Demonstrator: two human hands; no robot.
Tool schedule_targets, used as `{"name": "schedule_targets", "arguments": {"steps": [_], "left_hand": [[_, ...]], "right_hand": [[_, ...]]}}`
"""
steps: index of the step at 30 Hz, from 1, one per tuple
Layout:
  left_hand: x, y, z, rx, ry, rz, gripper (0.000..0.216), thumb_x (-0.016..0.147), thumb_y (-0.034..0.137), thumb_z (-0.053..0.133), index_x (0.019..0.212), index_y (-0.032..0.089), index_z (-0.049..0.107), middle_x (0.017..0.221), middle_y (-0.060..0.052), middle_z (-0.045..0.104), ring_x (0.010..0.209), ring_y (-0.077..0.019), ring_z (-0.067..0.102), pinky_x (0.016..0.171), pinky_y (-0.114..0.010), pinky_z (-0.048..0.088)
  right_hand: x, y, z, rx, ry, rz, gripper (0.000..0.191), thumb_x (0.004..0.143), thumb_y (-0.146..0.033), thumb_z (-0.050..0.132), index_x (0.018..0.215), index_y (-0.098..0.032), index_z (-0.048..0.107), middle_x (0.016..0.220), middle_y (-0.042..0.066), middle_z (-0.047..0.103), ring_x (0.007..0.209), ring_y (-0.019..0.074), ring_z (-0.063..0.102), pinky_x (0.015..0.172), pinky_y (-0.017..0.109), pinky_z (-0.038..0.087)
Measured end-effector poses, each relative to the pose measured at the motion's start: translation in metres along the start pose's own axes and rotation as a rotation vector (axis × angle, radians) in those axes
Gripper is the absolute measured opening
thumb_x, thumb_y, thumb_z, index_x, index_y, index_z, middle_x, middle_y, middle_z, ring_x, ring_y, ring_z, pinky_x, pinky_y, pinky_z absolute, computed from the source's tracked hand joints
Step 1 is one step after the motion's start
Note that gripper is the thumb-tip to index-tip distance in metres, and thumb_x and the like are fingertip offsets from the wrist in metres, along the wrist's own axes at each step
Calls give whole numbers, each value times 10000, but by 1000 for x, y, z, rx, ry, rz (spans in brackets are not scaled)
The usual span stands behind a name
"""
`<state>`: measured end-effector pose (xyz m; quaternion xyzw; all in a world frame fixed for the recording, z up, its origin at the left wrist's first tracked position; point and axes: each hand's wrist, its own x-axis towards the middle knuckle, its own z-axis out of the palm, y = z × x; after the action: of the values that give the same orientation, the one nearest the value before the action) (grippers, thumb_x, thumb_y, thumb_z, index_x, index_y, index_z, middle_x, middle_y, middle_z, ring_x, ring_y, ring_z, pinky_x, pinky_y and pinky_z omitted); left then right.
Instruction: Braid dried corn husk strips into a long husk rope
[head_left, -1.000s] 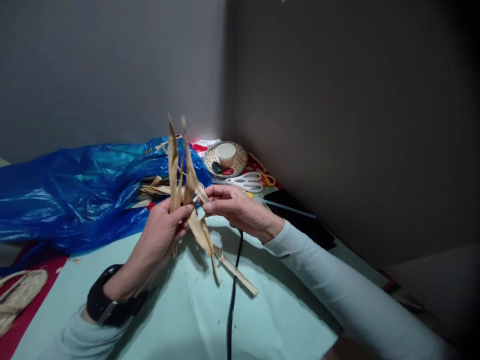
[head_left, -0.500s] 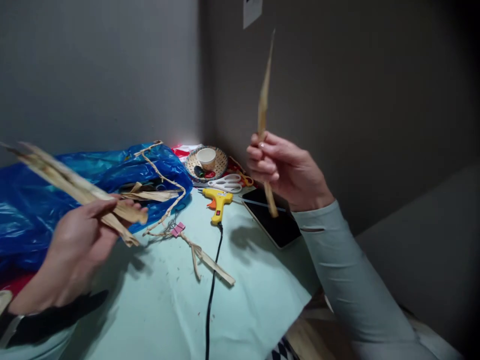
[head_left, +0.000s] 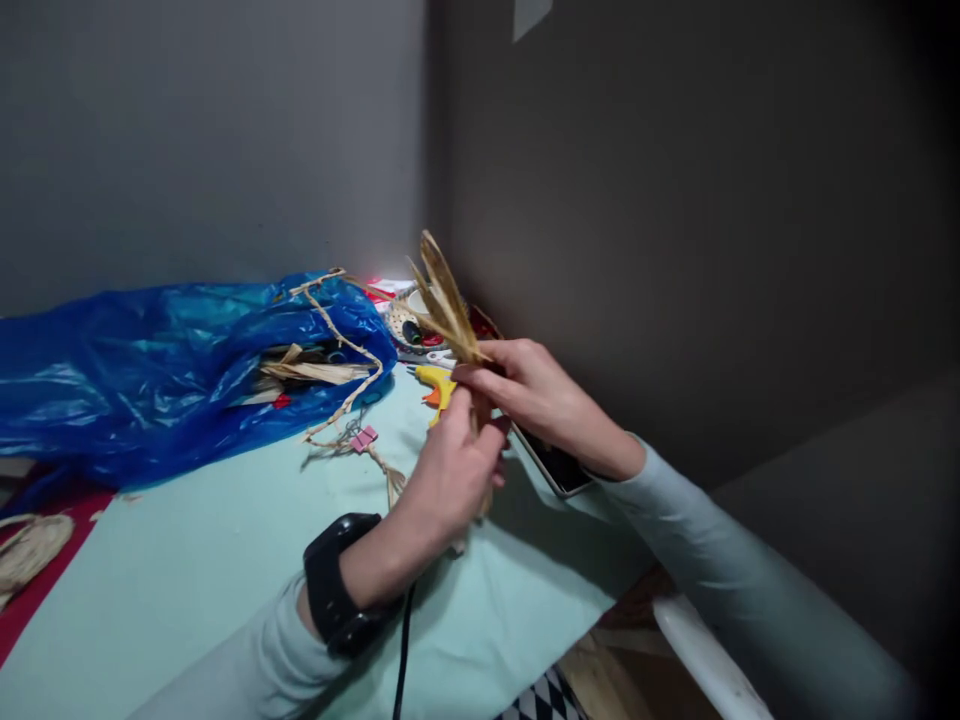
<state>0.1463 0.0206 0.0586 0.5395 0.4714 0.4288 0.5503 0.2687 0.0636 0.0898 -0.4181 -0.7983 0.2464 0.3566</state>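
Observation:
Both of my hands meet over the right part of the table, around a bundle of dried leaf strips (head_left: 448, 290) whose pointed ends fan upward. My left hand (head_left: 454, 465) is closed around the lower part of the bundle. Just above it, my right hand (head_left: 534, 395) pinches the strips between thumb and fingers. A yellow glue gun (head_left: 433, 382) lies behind them, partly hidden. To the left, a pink binder clip (head_left: 364, 438) grips a twisted cord (head_left: 341, 335) of the same pale fibre, which runs up over a blue plastic bag (head_left: 172, 350).
More dried strips (head_left: 322, 372) show in the bag's mouth. A dark-screened tablet (head_left: 551, 462) lies under my right wrist. A woven tray (head_left: 397, 318) stands at the back corner. The glue gun's black cable (head_left: 403, 650) crosses the pale green cloth (head_left: 247, 560). Coiled fibre (head_left: 34, 545) sits far left.
My left hand has moved right with its strips, and my right hand has come down with its single strip. The hands and strips are now together. The view has shifted slightly.

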Motion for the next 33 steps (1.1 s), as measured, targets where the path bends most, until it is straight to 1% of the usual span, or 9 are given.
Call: {"name": "schedule_targets", "arguments": {"steps": [4, 6, 8, 12, 15, 18, 21, 27, 33], "left_hand": [[-21, 3, -18, 293, 17, 123, 246, 769, 296, 674, 1005, 227, 682, 990, -61, 681, 878, -244, 588, 848, -361, 433], [-31, 0, -44, 461, 35, 134, 166, 834, 342, 600, 906, 236, 707, 927, -41, 696, 832, -229, 595, 778, -326, 435], [-39, -7, -77, 508, 126, 41, 202, 845, 378, 582, 779, 228, 699, 749, -11, 663, 722, -198, 574, 676, -289, 417], [-45, -28, -135, 439, 340, -153, 283, 783, 475, 646, 739, 197, 681, 583, 29, 569, 485, -112, 402, 463, -225, 266], [-44, -44, -148, 402, 362, -213, 318, 760, 484, 675, 866, 186, 710, 640, 1, 635, 460, -97, 377, 436, -215, 232], [-40, -53, -139, 412, 300, -220, 307, 774, 445, 670, 937, 188, 714, 617, -1, 634, 457, -101, 391, 429, -209, 239], [-37, -54, -125, 349, 265, -246, 310, 779, 418, 654, 972, 178, 692, 472, 45, 538, 407, -103, 377, 404, -200, 233], [-39, -52, -117, 41, 268, -326, 351, 769, 371, 664, 1035, 149, 604, 469, 27, 595, 307, -44, 287, 345, -168, 137], [-39, -55, -119, -147, 242, -360, 274, 747, 346, 725, 901, 136, 638, 451, 103, 399, 373, -22, 233, 351, -145, 129]], "right_hand": [[9, 11, -25, -425, 23, 47, 223, 917, -234, 476, 743, -155, 590, 655, 28, 581, 557, 124, 442, 553, 272, 264], [14, 18, -31, -730, 15, 126, 211, 906, -243, 506, 749, -150, 611, 661, 65, 597, 531, 132, 434, 532, 293, 216], [18, 26, -32, -931, -12, 197, 189, 894, -266, 549, 793, -132, 635, 732, 117, 633, 545, 149, 468, 525, 306, 176], [21, 29, -23, -1041, 41, 226, 217, 907, -290, 558, 928, -93, 644, 904, 197, 657, 634, 198, 547, 534, 308, 165], [22, 15, -2, -869, 41, 167, 186, 923, -268, 531, 915, -123, 648, 867, 159, 651, 638, 192, 540, 550, 306, 209], [20, 0, 34, -473, -286, -30, 170, 903, -279, 575, 805, -162, 651, 703, 76, 622, 606, 165, 504, 568, 295, 262], [15, -3, 68, -264, -547, -35, 174, 866, -288, 621, 759, -154, 650, 693, 65, 618, 628, 161, 481, 569, 286, 275], [10, 15, 95, 12, -524, 23, 111, 826, -226, 586, 749, -156, 624, 629, -13, 550, 584, 116, 435, 544, 247, 279], [8, 26, 109, 309, -543, 118, 175, 815, -306, 621, 872, -143, 650, 706, -13, 551, 647, 123, 469, 566, 225, 345]]}}
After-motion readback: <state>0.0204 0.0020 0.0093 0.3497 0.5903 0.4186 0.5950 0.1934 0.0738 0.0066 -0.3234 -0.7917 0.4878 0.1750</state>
